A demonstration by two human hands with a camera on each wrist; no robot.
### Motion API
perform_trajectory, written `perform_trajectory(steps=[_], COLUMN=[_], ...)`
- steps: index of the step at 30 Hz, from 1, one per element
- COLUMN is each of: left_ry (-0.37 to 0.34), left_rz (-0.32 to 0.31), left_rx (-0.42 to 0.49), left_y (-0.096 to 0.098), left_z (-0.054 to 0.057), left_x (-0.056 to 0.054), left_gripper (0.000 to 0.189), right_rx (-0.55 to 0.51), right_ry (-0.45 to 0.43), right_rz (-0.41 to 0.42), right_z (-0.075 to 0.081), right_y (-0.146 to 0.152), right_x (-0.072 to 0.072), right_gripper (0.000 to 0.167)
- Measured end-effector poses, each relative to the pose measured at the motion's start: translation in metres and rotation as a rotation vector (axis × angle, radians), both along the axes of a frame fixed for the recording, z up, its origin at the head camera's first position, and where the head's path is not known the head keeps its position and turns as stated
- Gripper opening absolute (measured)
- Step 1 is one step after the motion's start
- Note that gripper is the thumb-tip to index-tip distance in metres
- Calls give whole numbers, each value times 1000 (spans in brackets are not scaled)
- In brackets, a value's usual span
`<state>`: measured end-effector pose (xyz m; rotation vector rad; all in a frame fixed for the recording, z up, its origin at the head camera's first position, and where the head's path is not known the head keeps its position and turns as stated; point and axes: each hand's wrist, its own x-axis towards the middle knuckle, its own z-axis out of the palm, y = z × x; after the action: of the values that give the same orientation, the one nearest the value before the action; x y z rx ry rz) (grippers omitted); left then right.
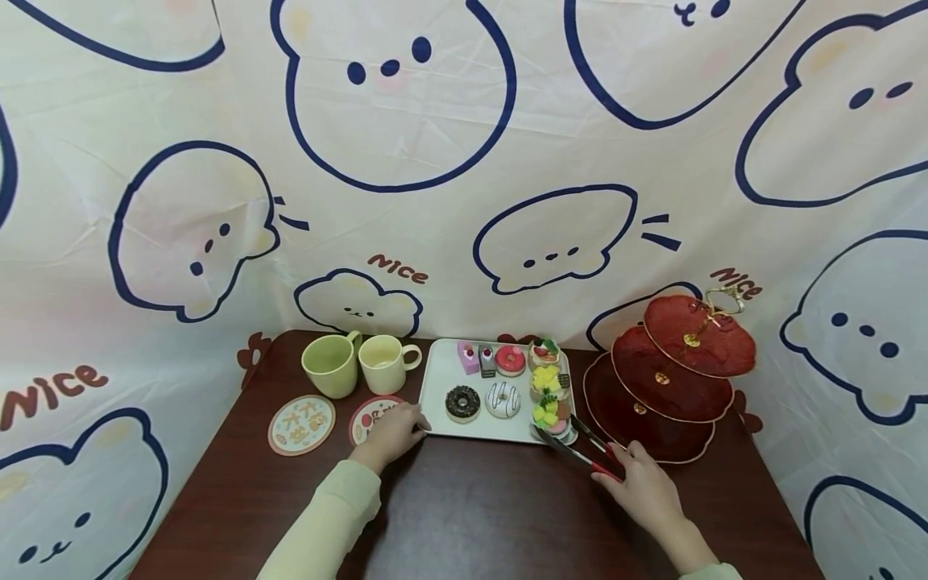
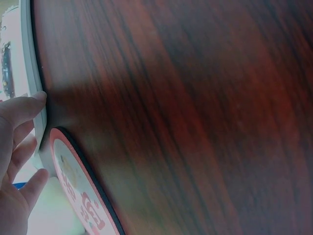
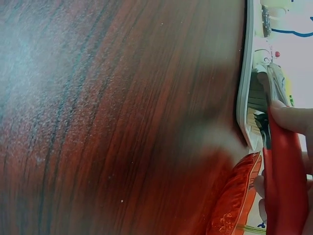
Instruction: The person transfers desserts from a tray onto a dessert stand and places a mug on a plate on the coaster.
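Note:
My left hand (image 1: pixel 395 435) pinches the front left corner of a white rectangular tray (image 1: pixel 442 403). In the left wrist view, a fingertip lies on the tray's rim (image 2: pixel 27 58). My right hand (image 1: pixel 645 487) grips red-handled tongs (image 1: pixel 580 455), also seen as red handles (image 3: pixel 286 171) in the right wrist view. The tongs' spread tips reach either side of a small dessert cup (image 1: pixel 553 415) topped with yellow and green pieces, at the tray's front right corner. Whether the tips touch it, I cannot tell. A dark donut (image 1: pixel 462 403) and a white striped donut (image 1: pixel 503 399) lie on the tray.
Behind these are a pink donut (image 1: pixel 511 360), small cake slices (image 1: pixel 468 357) and more dessert cups (image 1: pixel 544 353). A three-tier red stand (image 1: pixel 670 387) is at the right. Left are a green mug (image 1: pixel 331 366), a cream mug (image 1: pixel 383 365) and two round coasters (image 1: pixel 301 424).

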<state>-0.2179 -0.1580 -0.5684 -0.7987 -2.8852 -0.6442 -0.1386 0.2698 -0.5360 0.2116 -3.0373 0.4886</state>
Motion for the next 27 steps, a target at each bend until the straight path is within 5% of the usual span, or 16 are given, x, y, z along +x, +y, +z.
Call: perform_trajectory(steps=[13,27], left_ry=[-2,-20], left_rz=[4,13], left_rx=[2,1], left_y=[0,2], left_z=[1,4], left_x=[1,1], left_gripper=[8,8], right_rx=[-1,-24], right_ry=[-2,98], right_rz=[-7,0], right_z=[2,15], right_y=[-1,-4], right_x=[2,6], right_gripper=[63,62])
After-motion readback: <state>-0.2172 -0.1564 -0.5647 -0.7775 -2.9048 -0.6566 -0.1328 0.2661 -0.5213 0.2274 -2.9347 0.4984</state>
